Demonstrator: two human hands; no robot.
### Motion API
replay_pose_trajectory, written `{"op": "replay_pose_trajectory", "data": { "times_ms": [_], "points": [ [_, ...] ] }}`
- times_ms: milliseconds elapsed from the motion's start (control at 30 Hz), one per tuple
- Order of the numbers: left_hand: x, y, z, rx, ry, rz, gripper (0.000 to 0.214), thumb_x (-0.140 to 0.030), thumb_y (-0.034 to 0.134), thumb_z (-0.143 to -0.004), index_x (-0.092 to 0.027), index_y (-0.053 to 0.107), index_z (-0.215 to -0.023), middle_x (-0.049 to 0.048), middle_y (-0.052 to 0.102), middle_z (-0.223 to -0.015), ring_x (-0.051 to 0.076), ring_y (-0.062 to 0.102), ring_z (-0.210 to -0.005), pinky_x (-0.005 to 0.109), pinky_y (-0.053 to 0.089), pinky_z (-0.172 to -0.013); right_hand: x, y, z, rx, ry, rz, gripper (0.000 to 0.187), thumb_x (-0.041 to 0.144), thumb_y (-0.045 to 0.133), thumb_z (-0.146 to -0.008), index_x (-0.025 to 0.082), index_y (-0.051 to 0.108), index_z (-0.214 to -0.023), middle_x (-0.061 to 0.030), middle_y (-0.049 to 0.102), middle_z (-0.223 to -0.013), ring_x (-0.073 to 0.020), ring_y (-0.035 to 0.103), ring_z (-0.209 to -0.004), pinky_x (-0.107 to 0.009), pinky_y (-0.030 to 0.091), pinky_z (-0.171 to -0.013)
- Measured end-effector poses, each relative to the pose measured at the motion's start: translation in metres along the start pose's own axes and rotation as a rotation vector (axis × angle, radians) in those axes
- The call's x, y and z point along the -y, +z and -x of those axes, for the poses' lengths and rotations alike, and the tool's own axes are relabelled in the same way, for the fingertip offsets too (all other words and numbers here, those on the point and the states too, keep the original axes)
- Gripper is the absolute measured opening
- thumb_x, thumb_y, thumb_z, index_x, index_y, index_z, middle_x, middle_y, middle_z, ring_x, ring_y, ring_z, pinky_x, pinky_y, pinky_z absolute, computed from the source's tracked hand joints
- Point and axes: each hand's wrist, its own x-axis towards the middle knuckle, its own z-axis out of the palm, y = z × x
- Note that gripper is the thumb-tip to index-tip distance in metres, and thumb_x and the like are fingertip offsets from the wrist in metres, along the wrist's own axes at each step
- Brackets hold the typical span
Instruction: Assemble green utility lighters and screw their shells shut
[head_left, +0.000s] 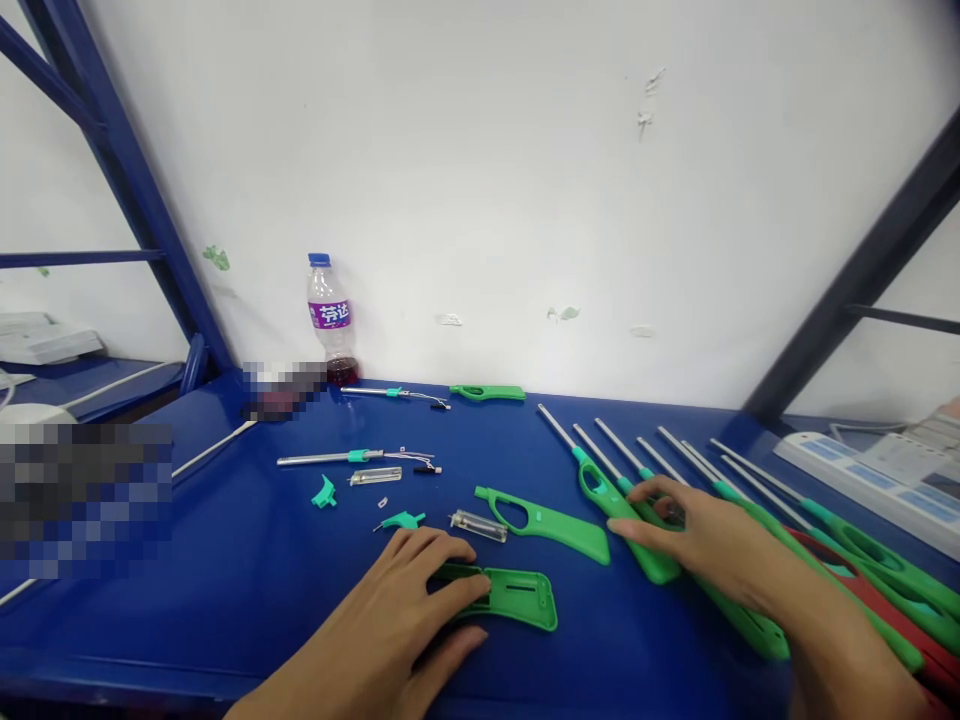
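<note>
My left hand (424,590) is closed around the left part of a green lighter shell half (521,597), its hollow inside facing up. The index finger lies over it and the thumb is at its near edge. At the right, my right hand (697,530) has thumb and fingers about a green stick lighter (649,555) with a metal tube. Between the hands lies another green shell half (566,530), outer side up. Beside it are a clear fuel tank (480,526) and a teal trigger (403,520), just beyond my left fingers.
Several long lighters, including a red one (832,555), lie at the right before a white power strip (877,490). Farther back are metal tubes with wires (330,458), a second tank (376,476), another teal piece (324,492), a green shell (487,393) and a bottle (330,315).
</note>
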Motion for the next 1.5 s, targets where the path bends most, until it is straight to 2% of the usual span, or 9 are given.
{"op": "replay_pose_trajectory", "data": {
  "times_ms": [167, 700, 867, 1000, 1100, 1167, 1267, 1400, 1500],
  "points": [
    [-0.001, 0.002, 0.003, 0.010, -0.018, -0.004, 0.045, -0.017, 0.053, -0.110, -0.035, 0.062, -0.149, 0.0056, 0.066, -0.145, 0.032, 0.064, -0.135, 0.067, 0.051, -0.118, 0.008, 0.003, -0.007, 0.030, 0.025, 0.013, 0.052, 0.073, 0.070, -0.078, 0.027, 0.078, -0.100, -0.0116, 0.083, -0.106, -0.0358, 0.076, -0.092, -0.042, 0.053, -0.078],
    [0.004, 0.007, 0.003, 0.040, -0.059, -0.117, 0.053, -0.035, 0.056, -0.110, -0.035, 0.050, -0.163, 0.0069, 0.059, -0.163, 0.040, 0.057, -0.148, 0.077, 0.049, -0.114, 0.028, 0.003, -0.001, 0.009, 0.048, 0.106, 0.031, 0.053, 0.072, -0.084, 0.026, 0.074, -0.070, -0.0072, 0.079, -0.076, -0.0302, 0.075, -0.072, -0.035, 0.044, -0.061],
    [0.007, 0.013, 0.007, -0.039, -0.038, -0.105, 0.057, -0.032, 0.058, -0.109, -0.037, 0.047, -0.165, 0.0062, 0.063, -0.158, 0.036, 0.062, -0.144, 0.069, 0.052, -0.116, 0.032, -0.003, 0.001, -0.046, 0.055, 0.116, 0.032, 0.051, 0.064, -0.092, 0.025, 0.074, -0.077, -0.0102, 0.081, -0.083, -0.0338, 0.077, -0.082, -0.037, 0.047, -0.070],
    [0.006, 0.013, 0.006, -0.147, -0.008, -0.101, 0.055, -0.029, 0.061, -0.106, -0.038, 0.051, -0.160, 0.0080, 0.063, -0.156, 0.036, 0.067, -0.136, 0.065, 0.060, -0.110, 0.040, -0.012, 0.009, -0.154, 0.048, 0.080, 0.047, 0.059, 0.053, -0.100, 0.021, 0.079, -0.107, -0.0155, 0.083, -0.108, -0.0394, 0.076, -0.103, -0.041, 0.050, -0.081],
    [0.003, 0.009, 0.005, -0.288, 0.065, -0.080, 0.054, -0.017, 0.056, -0.105, -0.038, 0.055, -0.155, 0.0077, 0.063, -0.155, 0.033, 0.063, -0.140, 0.058, 0.058, -0.113, 0.054, -0.016, 0.024, -0.186, -0.034, 0.010, 0.054, 0.068, 0.050, -0.101, 0.023, 0.078, -0.114, -0.0110, 0.082, -0.116, -0.0345, 0.074, -0.106, -0.037, 0.051, -0.086],
    [0.000, 0.003, 0.005, -0.397, 0.120, -0.087, 0.059, -0.007, 0.053, -0.104, -0.040, 0.055, -0.153, 0.0046, 0.061, -0.157, 0.029, 0.054, -0.147, 0.054, 0.051, -0.121, 0.068, -0.016, 0.039, -0.136, -0.170, -0.086, 0.054, 0.071, 0.050, -0.101, 0.025, 0.079, -0.105, -0.0077, 0.082, -0.105, -0.0304, 0.073, -0.094, -0.035, 0.050, -0.076],
    [-0.003, -0.008, 0.007, -0.508, 0.176, -0.192, 0.064, -0.006, 0.057, -0.101, -0.042, 0.054, -0.154, 0.0022, 0.049, -0.167, 0.031, 0.044, -0.155, 0.055, 0.043, -0.124, 0.088, -0.015, 0.066, 0.112, -0.381, -0.188, 0.044, 0.066, 0.057, -0.102, 0.029, 0.078, -0.093, -0.0034, 0.078, -0.090, -0.0269, 0.070, -0.087, -0.032, 0.045, -0.070],
    [0.000, -0.017, 0.020, -0.453, 0.247, -0.343, 0.065, -0.026, 0.060, -0.104, -0.036, 0.045, -0.166, 0.0043, 0.070, -0.146, 0.030, 0.068, -0.129, 0.046, 0.054, -0.115, 0.103, -0.014, 0.086, 0.351, -0.487, -0.179, 0.032, 0.062, 0.084, -0.082, 0.036, 0.084, -0.101, -0.0006, 0.078, -0.092, -0.0275, 0.069, -0.093, -0.030, 0.040, -0.066],
    [0.011, -0.018, 0.038, -0.409, 0.199, -0.332, 0.067, -0.047, 0.066, -0.104, -0.042, 0.042, -0.167, -0.0015, 0.081, -0.124, 0.025, 0.079, -0.103, 0.035, 0.063, -0.099, 0.105, -0.013, 0.077, 0.404, -0.560, -0.241, 0.030, 0.059, 0.078, -0.092, 0.030, 0.081, -0.086, 0.0032, 0.074, -0.080, -0.0196, 0.065, -0.079, -0.028, 0.037, -0.063]
  ]
}}
